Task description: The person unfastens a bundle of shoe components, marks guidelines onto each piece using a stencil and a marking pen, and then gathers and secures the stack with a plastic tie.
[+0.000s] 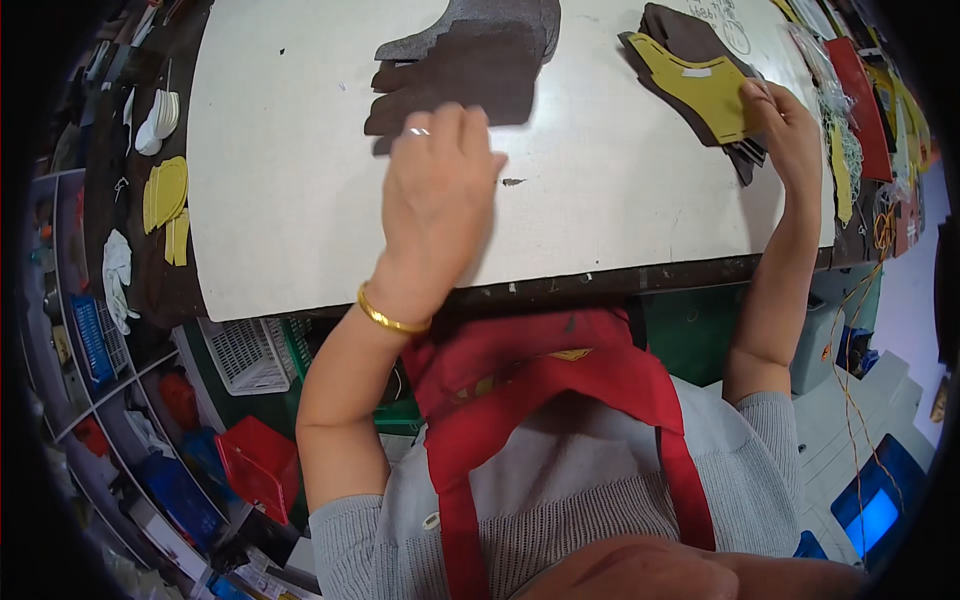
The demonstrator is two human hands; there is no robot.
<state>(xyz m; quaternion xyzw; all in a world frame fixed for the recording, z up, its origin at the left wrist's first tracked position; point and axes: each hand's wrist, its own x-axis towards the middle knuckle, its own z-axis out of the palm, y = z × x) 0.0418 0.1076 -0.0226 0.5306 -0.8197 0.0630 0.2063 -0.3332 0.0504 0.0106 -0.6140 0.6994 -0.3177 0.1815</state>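
My left hand (440, 190), a ring on one finger and a gold bangle at the wrist, reaches over the white board. Its fingertips are at the near edge of a spread of dark brown flat pieces (475, 80), thumb apart; slight blur hides whether they touch. At the right, my right hand (787, 125) pinches the edge of a curved yellow template (690, 85) between thumb and fingers. The template lies over a fanned stack of dark brown cut pieces (690, 35). Whether the hand also grips those pieces is hidden.
The white board (290, 200) covers the table. Yellow pieces (165, 195) and a white glove (117, 275) lie along its left. A red folder-like item (858, 105) and tangled thread (848, 150) lie at the right. Below are a white basket (245, 355) and red bin (258, 465).
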